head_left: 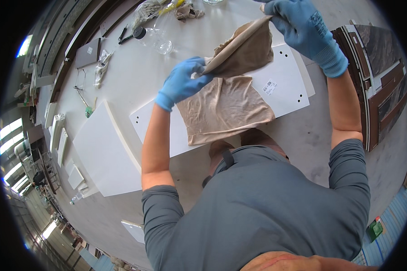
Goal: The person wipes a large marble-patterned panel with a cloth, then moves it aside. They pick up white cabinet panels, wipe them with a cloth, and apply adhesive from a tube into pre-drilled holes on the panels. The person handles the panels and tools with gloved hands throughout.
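My left hand (182, 83), in a blue glove, pinches the lower fold of a beige cloth (225, 105). My right hand (303, 28), also blue-gloved, holds the cloth's upper corner raised at the top of the view. The cloth hangs between both hands and drapes down over a long white panel (288, 77) with small drilled holes and a label. That panel lies flat on the grey worktable (303, 135).
A second white panel (105, 151) lies to the left. Farther back on the table sit a clear plastic bottle (160, 38), dark pliers (123, 34), bags of small parts (101, 65) and a crumpled rag (187, 11). Stacked dark and wood-tone boards (384, 77) stand at the right.
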### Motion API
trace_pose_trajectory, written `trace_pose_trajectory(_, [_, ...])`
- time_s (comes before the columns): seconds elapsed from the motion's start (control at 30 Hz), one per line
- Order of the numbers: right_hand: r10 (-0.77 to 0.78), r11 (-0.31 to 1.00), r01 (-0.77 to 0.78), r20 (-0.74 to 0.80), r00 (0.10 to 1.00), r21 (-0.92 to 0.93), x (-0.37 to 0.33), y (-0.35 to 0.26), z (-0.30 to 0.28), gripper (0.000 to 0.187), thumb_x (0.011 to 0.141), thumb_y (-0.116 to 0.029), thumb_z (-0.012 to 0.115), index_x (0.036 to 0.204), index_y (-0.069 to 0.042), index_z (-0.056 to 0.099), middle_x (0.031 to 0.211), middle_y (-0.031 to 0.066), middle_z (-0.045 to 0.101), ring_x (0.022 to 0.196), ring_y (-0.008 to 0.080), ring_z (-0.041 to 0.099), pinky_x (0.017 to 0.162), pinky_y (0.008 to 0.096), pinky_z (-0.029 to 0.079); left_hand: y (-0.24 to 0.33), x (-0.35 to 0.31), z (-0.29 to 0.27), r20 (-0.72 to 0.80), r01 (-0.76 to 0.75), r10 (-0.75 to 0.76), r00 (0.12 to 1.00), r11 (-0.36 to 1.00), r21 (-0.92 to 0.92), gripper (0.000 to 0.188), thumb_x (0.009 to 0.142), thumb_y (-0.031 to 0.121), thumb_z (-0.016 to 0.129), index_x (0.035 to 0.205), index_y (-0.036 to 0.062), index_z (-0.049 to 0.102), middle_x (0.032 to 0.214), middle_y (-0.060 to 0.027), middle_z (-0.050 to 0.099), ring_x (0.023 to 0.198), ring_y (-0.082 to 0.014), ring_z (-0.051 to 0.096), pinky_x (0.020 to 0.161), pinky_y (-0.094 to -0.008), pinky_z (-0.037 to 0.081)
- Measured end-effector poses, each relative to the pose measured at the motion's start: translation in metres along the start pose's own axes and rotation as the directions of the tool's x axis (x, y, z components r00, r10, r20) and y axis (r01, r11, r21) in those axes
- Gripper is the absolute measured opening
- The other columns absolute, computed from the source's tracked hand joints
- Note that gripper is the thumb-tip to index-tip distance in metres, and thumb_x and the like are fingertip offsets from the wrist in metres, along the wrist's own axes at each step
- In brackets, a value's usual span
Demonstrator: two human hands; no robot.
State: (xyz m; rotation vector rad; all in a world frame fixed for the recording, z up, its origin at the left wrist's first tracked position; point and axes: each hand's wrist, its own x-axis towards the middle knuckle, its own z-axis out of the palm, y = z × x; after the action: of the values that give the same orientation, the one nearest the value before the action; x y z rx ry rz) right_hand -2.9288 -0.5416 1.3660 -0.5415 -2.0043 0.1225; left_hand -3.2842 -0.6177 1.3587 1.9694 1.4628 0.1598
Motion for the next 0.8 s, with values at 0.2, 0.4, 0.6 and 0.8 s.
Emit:
trace_pose_trajectory(0.2, [0.014, 1.000, -0.014, -0.006, 1.000, 0.010, -0.020, -0.011, 0.014, 0.023, 0.082, 0.005, 0.064, 0.101, -0.005, 0.057, 0.120, 0.0197, 0.068, 0.112, 0.0427, 0.065, 0.099, 0.0496, 0.053, 0.006, -0.068, -0.002, -0.267, -0.105, 0.127, 0.955, 0.990, 0.094, 0.026, 0.078, 0.014, 0.084, 0.097, 0.0028, 0.070, 0.133, -0.0199, 0.068, 0.129, -0.0366, 0.061, 0.106, -0.0436, 0.048])
trace_pose_trajectory(0.4, [0.095, 0.994, -0.098, 0.064, 0.993, 0.047, -0.029, -0.033, 0.045, 0.017, 0.087, 0.003, 0.067, 0.102, -0.002, 0.060, 0.133, 0.0170, 0.068, 0.123, 0.0365, 0.063, 0.106, 0.0430, 0.051, -0.002, -0.113, -0.017, -0.173, 0.063, -0.080, 0.982, 0.993, -0.105, 0.021, 0.079, 0.011, 0.084, 0.091, 0.0028, 0.068, 0.132, -0.0177, 0.069, 0.114, -0.0282, 0.068, 0.099, -0.0385, 0.051])
trace_pose_trajectory(0.6, [0.184, 0.979, -0.192, 0.118, 0.976, 0.062, -0.040, -0.061, 0.073, 0.016, 0.089, 0.004, 0.065, 0.102, -0.002, 0.059, 0.131, 0.0175, 0.069, 0.119, 0.0378, 0.065, 0.103, 0.0420, 0.052, -0.023, -0.141, -0.013, -0.243, 0.019, -0.034, 0.969, 0.998, -0.066, 0.019, 0.079, 0.013, 0.084, 0.082, 0.0037, 0.067, 0.123, -0.0174, 0.073, 0.109, -0.0314, 0.070, 0.096, -0.0403, 0.053])
trace_pose_trajectory(0.8, [0.235, 0.972, -0.231, 0.123, 0.964, -0.044, -0.039, -0.063, 0.084, 0.019, 0.093, -0.007, 0.068, 0.108, -0.002, 0.059, 0.133, 0.0184, 0.067, 0.114, 0.0395, 0.065, 0.096, 0.0436, 0.053, -0.010, -0.149, -0.021, -0.371, -0.153, 0.241, 0.897, 0.956, 0.250, 0.015, 0.081, 0.005, 0.084, 0.087, 0.0021, 0.071, 0.132, -0.0192, 0.070, 0.133, -0.0347, 0.060, 0.105, -0.0418, 0.050])
